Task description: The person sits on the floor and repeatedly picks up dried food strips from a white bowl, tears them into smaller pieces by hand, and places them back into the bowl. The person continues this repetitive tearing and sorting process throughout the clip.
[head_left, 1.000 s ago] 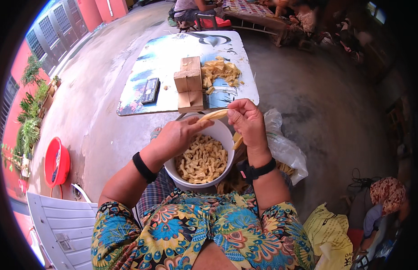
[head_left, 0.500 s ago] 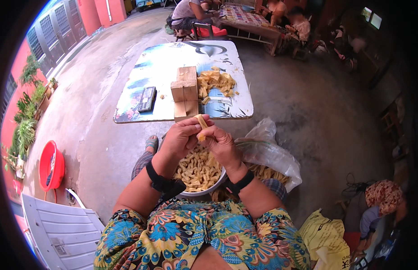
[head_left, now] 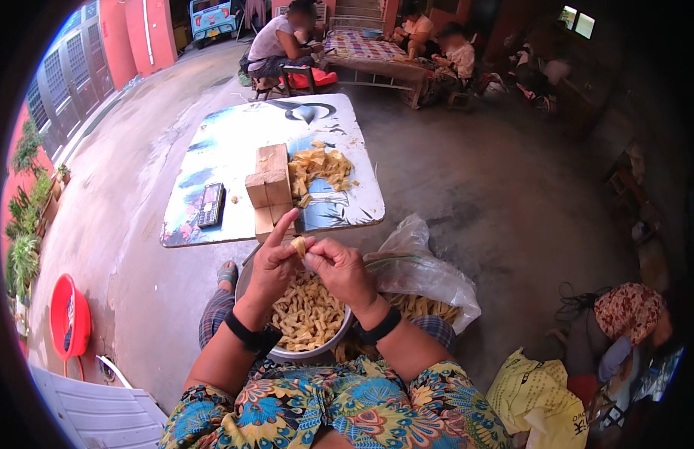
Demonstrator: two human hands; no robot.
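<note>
White bucket (head_left: pixel 345 329) at seven o'clock holds knotted tan pieces (head_left: pixel 306 310); the clear bag (head_left: pixel 429 277) at its three o'clock holds strips (head_left: pixel 418 307). Left hand (head_left: pixel 276 262), forefinger raised, and right hand (head_left: pixel 341 273) pinch a yellowish folded strip (head_left: pixel 299 245) at the bucket's twelve o'clock. Dark printing marks the yellow sack (head_left: pixel 534 389) at four o'clock.

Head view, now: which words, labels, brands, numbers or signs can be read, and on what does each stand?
Yellow bag, lower right: dark printed characters, which I won't copy out; its finer print is too small to read.
Black handheld device on the table: any key markings are too small.
Blue vehicle, top: front markings are too small and blurred.
</note>
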